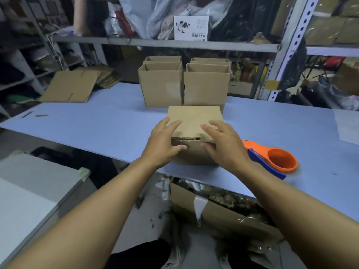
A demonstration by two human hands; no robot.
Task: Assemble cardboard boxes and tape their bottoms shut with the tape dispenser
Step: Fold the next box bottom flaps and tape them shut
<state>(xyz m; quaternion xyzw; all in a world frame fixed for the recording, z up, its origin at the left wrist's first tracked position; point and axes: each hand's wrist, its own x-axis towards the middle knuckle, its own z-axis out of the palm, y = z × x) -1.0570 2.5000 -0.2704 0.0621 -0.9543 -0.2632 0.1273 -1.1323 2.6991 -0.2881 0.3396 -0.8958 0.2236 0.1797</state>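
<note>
A small cardboard box (pixel 194 117) stands bottom-up near the front edge of the blue table (pixel 108 123), its flaps folded down with a seam gap showing. My left hand (pixel 165 144) lies on the box's left side, fingers spread over the flap and thumb on the near face. My right hand (pixel 223 144) lies on its right side in the same way. An orange and blue tape dispenser (pixel 275 158) lies on the table just right of my right hand, untouched.
Several assembled open boxes (pixel 161 86) stand in two rows behind the small box. Flat cardboard blanks (pixel 70 88) lie at the table's far left. Metal shelving (pixel 165 42) runs behind. A large open carton (pixel 213 210) sits under the table's front edge.
</note>
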